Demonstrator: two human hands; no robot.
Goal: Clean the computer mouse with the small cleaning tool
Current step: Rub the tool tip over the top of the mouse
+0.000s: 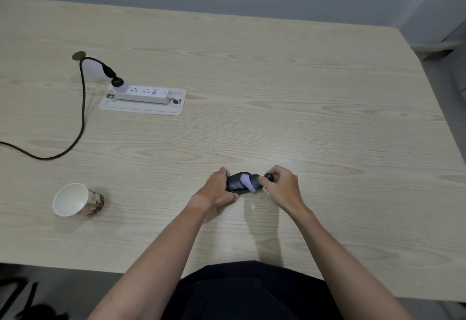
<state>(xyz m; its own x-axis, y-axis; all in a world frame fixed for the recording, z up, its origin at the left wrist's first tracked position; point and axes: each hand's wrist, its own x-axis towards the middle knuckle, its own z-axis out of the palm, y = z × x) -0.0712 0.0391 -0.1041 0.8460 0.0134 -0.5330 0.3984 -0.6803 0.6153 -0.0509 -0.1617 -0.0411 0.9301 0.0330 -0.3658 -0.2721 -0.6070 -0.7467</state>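
A dark computer mouse (235, 182) lies on the light wooden table (277, 92), a little right of centre near me. My left hand (219, 188) grips the mouse's left end from the side. A small cleaning tool (249, 182) with a pale rounded head and a dark body rests against the mouse's right part. My right hand (282, 185) holds the tool by its dark end, fingers pinched around it. The mouse's right end is hidden behind the tool's head.
A paper cup (75, 200) lies on its side at the left. A white power strip (142, 94) sits on a white plate further back, with a black cable (82, 107) curving off to the left edge. The table's right edge runs diagonally at the far right.
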